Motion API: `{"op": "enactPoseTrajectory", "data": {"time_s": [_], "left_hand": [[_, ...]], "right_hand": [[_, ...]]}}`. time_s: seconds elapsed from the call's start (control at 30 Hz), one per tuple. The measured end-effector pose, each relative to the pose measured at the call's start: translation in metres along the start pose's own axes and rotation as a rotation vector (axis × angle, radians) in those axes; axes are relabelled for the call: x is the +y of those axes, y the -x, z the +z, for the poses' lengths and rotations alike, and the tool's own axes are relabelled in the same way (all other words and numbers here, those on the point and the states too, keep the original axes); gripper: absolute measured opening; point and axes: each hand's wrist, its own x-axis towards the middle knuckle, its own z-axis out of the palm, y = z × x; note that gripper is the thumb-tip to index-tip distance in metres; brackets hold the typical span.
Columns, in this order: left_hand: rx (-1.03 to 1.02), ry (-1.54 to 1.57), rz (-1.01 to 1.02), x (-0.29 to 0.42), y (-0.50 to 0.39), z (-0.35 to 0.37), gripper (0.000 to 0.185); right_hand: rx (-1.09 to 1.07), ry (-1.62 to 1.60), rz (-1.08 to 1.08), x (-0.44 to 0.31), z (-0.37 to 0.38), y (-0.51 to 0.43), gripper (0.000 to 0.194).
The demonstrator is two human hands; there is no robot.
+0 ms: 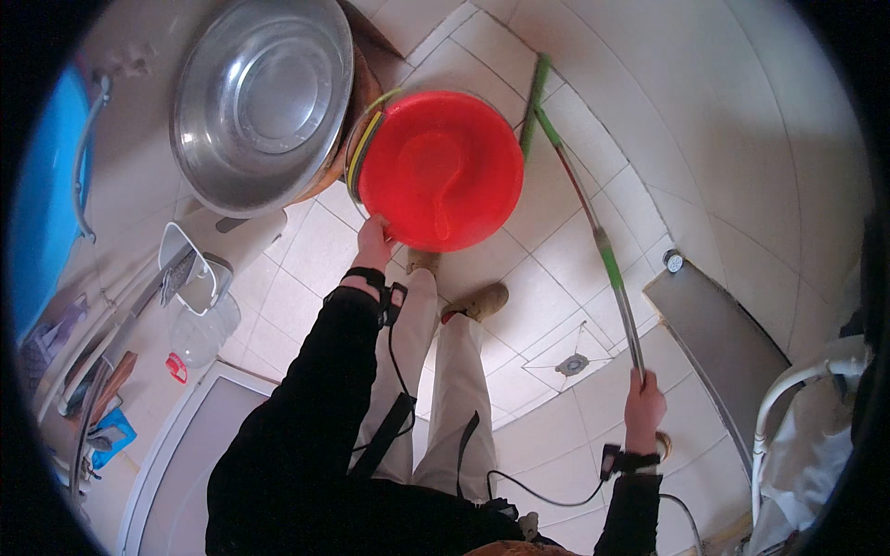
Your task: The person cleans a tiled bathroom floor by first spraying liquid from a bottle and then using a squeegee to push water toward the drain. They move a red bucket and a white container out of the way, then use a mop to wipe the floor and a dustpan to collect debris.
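My left hand (376, 240) grips the near-left rim of a red plastic basin (480, 174), in which a red ladle-like scoop (430, 163) lies. Under the basin's left side show the yellow and grey edges of other round items. At the right, my right hand (644, 396) is closed around the metal pole of a floor squeegee (613, 267). The squeegee's green head (535, 104) rests on the tiles by the wall, to the right of the basin. Both wrists wear black straps with small devices and cables.
A large metal basin (201, 160) stands at upper left, beside a blue tub (49, 201). Left of my legs are a white open container (208, 278) and a clear plastic bottle with a red cap (201, 337). A floor drain (572, 365) and a grey ledge (716, 333) lie to the right.
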Motion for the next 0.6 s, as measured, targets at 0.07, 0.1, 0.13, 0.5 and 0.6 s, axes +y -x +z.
{"op": "enactPoseTrajectory", "data": {"time_s": [0.07,0.1,0.13,0.5,0.6], "left_hand": [[0.048,-0.069,-0.004,0.002,0.004,-0.020,0.005],[0.049,-0.081,-0.005,0.003,0.006,-0.031,0.005],[0.052,-0.096,-0.007,0.003,0.009,-0.042,0.005],[-0.149,-0.175,0.053,-0.009,0.008,-0.082,0.014],[-0.151,-0.131,0.006,-0.009,0.015,-0.061,0.013]], "right_hand": [[0.026,-0.026,-0.082,-0.038,-0.017,-0.025,0.038],[0.015,-0.066,-0.110,-0.059,-0.022,-0.038,0.038],[0.000,-0.099,-0.142,-0.083,-0.023,-0.051,0.039],[-0.339,-0.727,-0.034,-0.128,0.118,-0.102,0.055],[-0.329,-0.671,0.131,-0.033,0.153,-0.056,0.050]]}}
